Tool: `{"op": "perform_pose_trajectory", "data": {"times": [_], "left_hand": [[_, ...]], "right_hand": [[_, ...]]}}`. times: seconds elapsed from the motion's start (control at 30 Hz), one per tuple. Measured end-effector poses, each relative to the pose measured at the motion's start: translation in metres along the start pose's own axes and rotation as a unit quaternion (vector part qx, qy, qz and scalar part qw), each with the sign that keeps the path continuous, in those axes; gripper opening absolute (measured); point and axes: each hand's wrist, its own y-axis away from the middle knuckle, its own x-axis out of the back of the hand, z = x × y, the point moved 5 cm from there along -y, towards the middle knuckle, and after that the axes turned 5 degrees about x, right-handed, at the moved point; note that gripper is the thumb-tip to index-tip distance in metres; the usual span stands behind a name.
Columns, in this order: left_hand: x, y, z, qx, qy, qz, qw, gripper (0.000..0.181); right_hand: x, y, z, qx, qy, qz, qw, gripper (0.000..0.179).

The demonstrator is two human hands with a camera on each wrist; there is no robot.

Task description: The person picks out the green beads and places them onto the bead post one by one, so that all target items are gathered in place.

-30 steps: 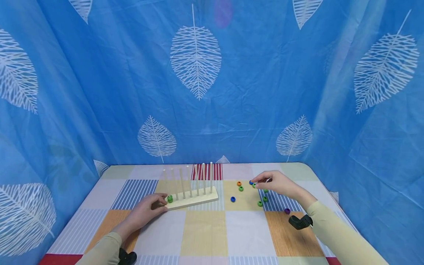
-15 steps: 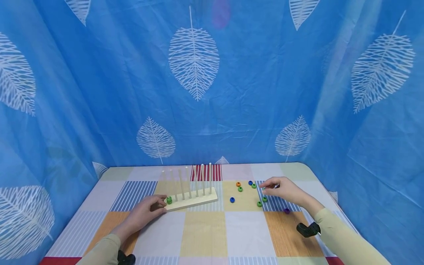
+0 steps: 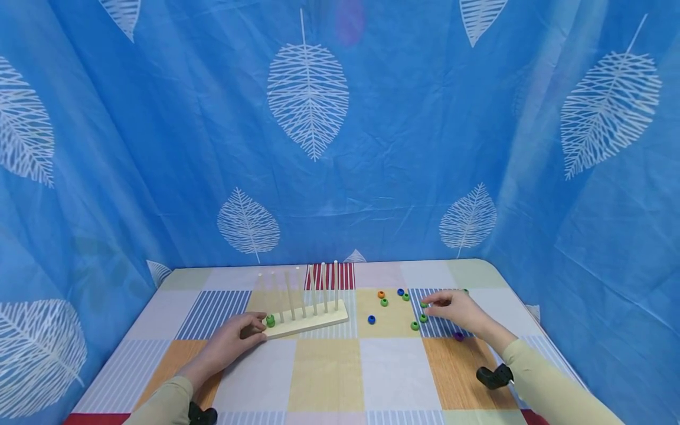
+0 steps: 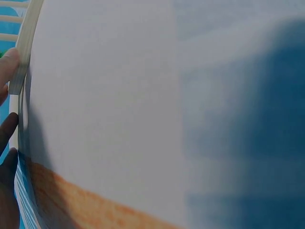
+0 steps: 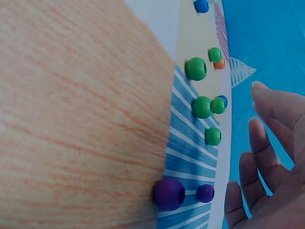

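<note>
My left hand (image 3: 234,342) holds the left end of a pale wooden peg board (image 3: 313,323), thumb at the front edge and fingers at the end. Upright pegs line the board; green beads (image 3: 270,320) sit low on the leftmost one. In the left wrist view the thumb lies against the board (image 4: 23,52). My right hand (image 3: 457,310) hovers over the blue-striped square, fingertips close by a green bead (image 3: 424,304). From the right wrist, its fingers (image 5: 259,133) look loosely bent and apart, with nothing between them. Another green bead (image 3: 423,318) lies just below that hand.
Loose beads lie around the right hand: an orange bead (image 3: 381,294), blue beads (image 3: 371,320), more green ones (image 3: 414,326) and a purple bead (image 3: 458,336). A second purple bead (image 5: 205,193) shows from the right wrist. A blue leaf-patterned curtain (image 3: 393,147) encloses the table.
My right hand has drawn away from the blue and green beads at the back, moving right and slightly nearer, then down toward another green bead. The left hand stays on the peg board.
</note>
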Motion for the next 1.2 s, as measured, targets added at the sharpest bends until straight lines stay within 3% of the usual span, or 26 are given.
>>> {"op": "perform_pose_trajectory", "data": {"times": [0.43,0.7,1.2], "left_hand": [[-0.001,0.0,-0.002,0.002,0.017,-0.005,0.9998,0.011],[-0.002,-0.001,-0.002,0.007,0.025,-0.004,0.9997,0.012],[-0.001,-0.001,0.0,0.003,0.023,0.001,0.9997,0.013]], "right_hand": [[-0.009,0.002,0.013,-0.02,-0.003,0.004,0.9998,0.028],[-0.014,0.001,0.021,-0.059,0.011,0.022,0.998,0.027],[-0.02,0.003,0.022,-0.069,0.023,0.035,0.9968,0.027]]}}
